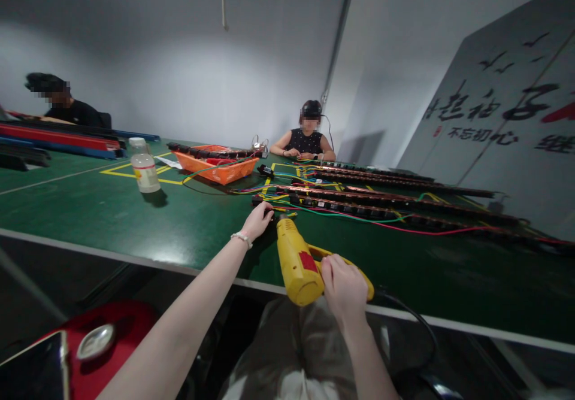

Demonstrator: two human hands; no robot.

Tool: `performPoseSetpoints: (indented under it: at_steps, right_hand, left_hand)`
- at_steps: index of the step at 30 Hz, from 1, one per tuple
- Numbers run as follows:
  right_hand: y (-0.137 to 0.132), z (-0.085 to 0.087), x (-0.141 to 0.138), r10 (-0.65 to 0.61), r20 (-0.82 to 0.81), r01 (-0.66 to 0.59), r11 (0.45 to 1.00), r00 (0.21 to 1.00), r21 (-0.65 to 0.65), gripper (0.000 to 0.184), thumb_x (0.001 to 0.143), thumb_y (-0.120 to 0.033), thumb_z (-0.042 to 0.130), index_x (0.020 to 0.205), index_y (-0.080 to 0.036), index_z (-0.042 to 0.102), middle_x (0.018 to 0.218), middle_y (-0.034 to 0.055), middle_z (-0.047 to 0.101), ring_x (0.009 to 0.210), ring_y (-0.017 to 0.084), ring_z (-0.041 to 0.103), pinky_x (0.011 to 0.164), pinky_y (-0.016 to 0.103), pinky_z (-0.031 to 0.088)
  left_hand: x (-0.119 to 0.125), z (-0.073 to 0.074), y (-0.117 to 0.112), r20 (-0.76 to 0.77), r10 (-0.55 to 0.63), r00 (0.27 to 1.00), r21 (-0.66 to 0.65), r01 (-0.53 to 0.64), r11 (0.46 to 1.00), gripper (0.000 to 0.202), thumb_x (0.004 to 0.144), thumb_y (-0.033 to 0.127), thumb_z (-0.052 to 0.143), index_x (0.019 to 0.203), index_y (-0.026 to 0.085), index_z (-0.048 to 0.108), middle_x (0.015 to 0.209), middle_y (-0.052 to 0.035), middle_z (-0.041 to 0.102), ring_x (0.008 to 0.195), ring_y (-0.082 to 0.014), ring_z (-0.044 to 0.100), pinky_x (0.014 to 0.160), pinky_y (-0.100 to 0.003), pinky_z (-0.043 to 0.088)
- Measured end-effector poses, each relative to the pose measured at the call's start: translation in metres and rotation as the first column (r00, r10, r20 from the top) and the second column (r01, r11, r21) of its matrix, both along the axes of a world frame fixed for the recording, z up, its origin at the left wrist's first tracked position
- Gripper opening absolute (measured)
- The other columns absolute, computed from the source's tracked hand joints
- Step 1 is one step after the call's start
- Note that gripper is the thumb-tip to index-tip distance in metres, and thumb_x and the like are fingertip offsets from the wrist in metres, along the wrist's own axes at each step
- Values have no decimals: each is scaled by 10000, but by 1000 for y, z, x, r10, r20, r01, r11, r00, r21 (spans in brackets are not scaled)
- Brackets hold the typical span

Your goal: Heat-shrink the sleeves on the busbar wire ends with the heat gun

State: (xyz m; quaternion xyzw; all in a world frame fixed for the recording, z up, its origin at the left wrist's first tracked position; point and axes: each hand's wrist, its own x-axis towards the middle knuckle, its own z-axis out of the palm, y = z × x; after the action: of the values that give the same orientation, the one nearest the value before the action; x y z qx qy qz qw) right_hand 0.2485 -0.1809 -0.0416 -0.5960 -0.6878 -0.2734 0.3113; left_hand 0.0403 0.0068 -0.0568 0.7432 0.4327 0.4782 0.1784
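Here, right hand point(344, 286) gripping heat gun point(299, 262), left hand point(257, 220) outstretched on wires point(287, 211)

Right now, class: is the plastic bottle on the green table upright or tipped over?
Upright. The bottle stands on its base on the table, cap on top.

Right hand point(344, 286) closed around handle of yellow heat gun point(299, 262), nozzle aimed at near end of black strip point(359, 208). Left hand point(258, 220) resting on that end. Green table point(90, 208) carrying orange tray point(215, 166), plastic bottle point(144, 169).
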Motion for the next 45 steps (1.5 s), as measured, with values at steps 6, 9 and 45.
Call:
performPoseSetpoints:
  at_steps: [6, 9, 45]
  right_hand:
    - [9, -9, 22, 10, 1, -10, 999, 1000, -31, 375, 931, -286, 292, 699, -196, 572, 702, -4, 606, 607, 111, 501, 621, 253, 297]
    - [13, -8, 30, -30, -50, 27, 998, 998, -60, 381, 933, -314, 287, 701, -199, 566, 720, 1, 612, 620, 125, 496, 628, 261, 304]
    - [-16, -1, -63, 262, -260, -232, 962, 929, 142, 461, 685, -336, 624, 1114, -190, 542, 1176, 81, 582, 999, 218, 566, 862, 354, 450]
  left_hand:
    - [1, -3, 3, -7, -6, 1000, 41, 6, 999, 115, 847, 218, 467, 920, 168, 541, 859, -42, 602, 779, -148, 566, 764, -302, 469]
    - [2, -5, 5, -19, 5, 1000, 60, -3, 998, 113, 850, 213, 464, 918, 172, 546, 886, -45, 599, 803, -148, 566, 772, -293, 465]
    - [0, 0, 6, -26, 61, 998, 61, -59, 996, 136, 858, 209, 451, 942, 171, 551, 953, -70, 603, 889, -171, 566, 827, -329, 465]
